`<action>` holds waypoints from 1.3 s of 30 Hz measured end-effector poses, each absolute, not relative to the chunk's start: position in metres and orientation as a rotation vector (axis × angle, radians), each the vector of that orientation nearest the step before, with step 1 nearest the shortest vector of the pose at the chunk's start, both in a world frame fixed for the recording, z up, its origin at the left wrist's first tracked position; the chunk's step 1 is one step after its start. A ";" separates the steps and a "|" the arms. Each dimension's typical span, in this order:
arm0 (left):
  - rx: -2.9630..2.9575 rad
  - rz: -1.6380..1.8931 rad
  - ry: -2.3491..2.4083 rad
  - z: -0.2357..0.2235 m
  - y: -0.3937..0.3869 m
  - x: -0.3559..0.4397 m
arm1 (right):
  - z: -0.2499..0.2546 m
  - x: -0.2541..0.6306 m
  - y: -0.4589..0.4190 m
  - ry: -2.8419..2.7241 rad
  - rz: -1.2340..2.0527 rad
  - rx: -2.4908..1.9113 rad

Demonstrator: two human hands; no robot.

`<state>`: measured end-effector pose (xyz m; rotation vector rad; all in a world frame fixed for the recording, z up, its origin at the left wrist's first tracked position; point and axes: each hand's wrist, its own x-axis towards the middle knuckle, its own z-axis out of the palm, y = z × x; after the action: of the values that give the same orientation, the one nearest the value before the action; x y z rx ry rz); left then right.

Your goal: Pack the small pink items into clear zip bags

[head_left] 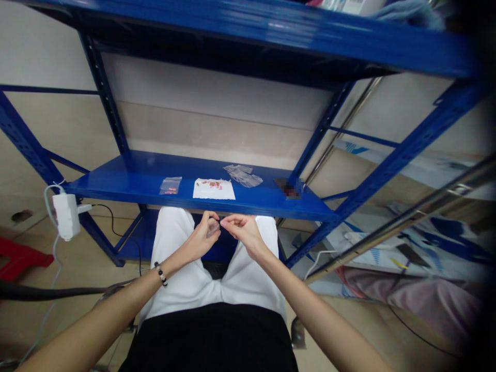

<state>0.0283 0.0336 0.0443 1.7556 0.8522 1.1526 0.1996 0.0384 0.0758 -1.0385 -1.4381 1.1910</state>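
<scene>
In front of the shelf (127, 178), the left hand (203, 234) is curled; the right hand (246, 232)'s fingertips are gathered, any hold unclear. On the shelf, paper (213, 194) is laid. Before the shelf, a bag (213, 227) is pinched by the left; apparently it is being worked, and steadiness is needed.

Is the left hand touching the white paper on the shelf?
Apart: in the head view, the front edge of the blue shelf shows between the left hand and the white paper.
</scene>
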 end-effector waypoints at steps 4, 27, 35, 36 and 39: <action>1.872 1.064 0.833 0.055 0.026 0.025 | 0.073 0.201 0.025 -1.493 1.256 -1.004; 1.259 0.733 0.614 0.066 0.032 0.020 | 0.079 0.221 0.035 -2.130 0.864 -0.888; 0.951 0.679 0.370 0.056 0.034 0.020 | 0.075 0.219 0.035 -2.057 0.680 -0.831; 0.934 0.661 0.366 0.056 0.034 0.020 | 0.076 0.219 0.035 -2.051 0.653 -0.832; 0.926 0.603 0.336 0.058 0.031 0.019 | 0.077 0.219 0.033 -2.060 0.571 -0.829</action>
<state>0.0187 0.0309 0.0582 0.9259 0.3355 0.6031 0.2193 0.0326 0.0769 -0.8291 -2.0602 0.5706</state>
